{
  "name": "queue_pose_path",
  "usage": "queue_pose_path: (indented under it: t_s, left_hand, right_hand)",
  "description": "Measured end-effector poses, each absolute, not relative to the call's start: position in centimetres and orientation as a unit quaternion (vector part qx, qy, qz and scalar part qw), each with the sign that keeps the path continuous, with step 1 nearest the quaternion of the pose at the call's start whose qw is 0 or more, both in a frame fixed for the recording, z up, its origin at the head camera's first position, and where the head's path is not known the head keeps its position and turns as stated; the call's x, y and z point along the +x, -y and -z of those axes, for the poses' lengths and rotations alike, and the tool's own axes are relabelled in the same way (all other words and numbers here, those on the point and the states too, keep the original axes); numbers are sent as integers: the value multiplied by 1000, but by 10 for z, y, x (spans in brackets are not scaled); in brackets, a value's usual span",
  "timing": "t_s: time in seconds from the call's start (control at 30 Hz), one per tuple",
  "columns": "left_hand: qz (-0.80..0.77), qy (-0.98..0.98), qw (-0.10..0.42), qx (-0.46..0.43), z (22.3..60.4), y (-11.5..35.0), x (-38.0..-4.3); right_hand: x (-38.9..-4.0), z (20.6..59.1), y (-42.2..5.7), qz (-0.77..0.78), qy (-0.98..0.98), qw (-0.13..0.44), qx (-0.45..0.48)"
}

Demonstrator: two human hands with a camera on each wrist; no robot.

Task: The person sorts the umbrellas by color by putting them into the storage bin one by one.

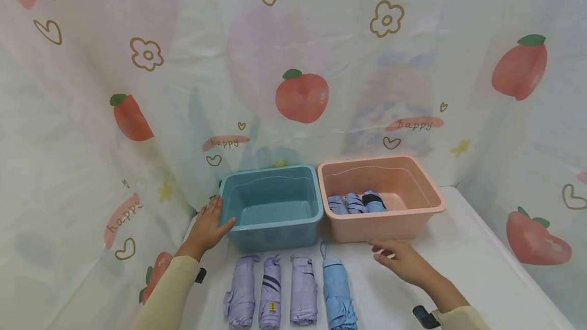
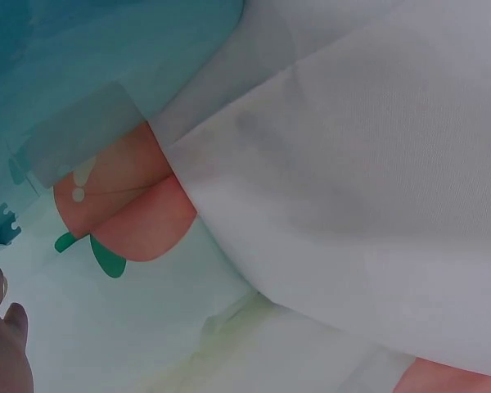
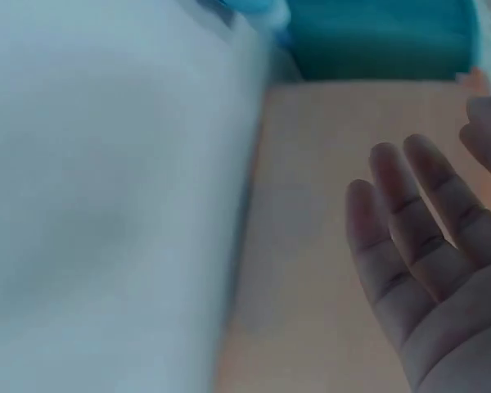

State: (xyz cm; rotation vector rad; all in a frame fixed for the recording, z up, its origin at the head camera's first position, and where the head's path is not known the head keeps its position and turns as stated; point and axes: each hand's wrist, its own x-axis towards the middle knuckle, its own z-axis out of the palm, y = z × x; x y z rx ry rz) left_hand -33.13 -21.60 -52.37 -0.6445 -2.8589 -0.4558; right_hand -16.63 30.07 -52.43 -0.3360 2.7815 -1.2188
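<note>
My left hand [image 1: 207, 227] rests on the left rim of a teal plastic bin [image 1: 275, 239], its fingers along the outer side and its thumb over the front corner. In front of a peach-coloured bin [image 1: 380, 227], my right hand [image 1: 403, 263] is held with loosely bent fingers and nothing in them; the right wrist view shows its fingers [image 3: 405, 209] spread beside the bin wall. Several folded umbrellas lie in a row on the table: a lilac one [image 1: 241, 292], a lilac one with dark stripes [image 1: 271, 289], another lilac one [image 1: 303, 292] and a light blue one [image 1: 338, 294].
Inside the peach bin, three folded blue umbrellas [image 1: 355, 203] lie against the near left side. The bins stand side by side on a white table [image 1: 463, 248]. A printed curtain [image 1: 302, 39] hangs behind and on both sides.
</note>
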Motion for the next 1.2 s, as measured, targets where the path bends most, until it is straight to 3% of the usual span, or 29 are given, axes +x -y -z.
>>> queue_pose_path:
  t_s: [0.2,0.5,0.7,1.0,1.2]
  left_hand:
    - [154,961,91,-213,525,215,-331]
    - [157,959,99,-213,525,216,-331]
    - [161,960,95,-210,525,216,-331]
    - [158,959,97,-212,525,216,-332]
    - [166,958,93,-214,525,216,-331]
  right_hand:
    - [-156,566,-275,453,-878,128,-80]
    - [-156,591,-240,462,-863,178,-105]
    - [-155,598,-216,423,-887,161,-88]
    - [-153,607,-181,370,-925,88,-19]
    - [-151,604,-187,423,-902,90,13]
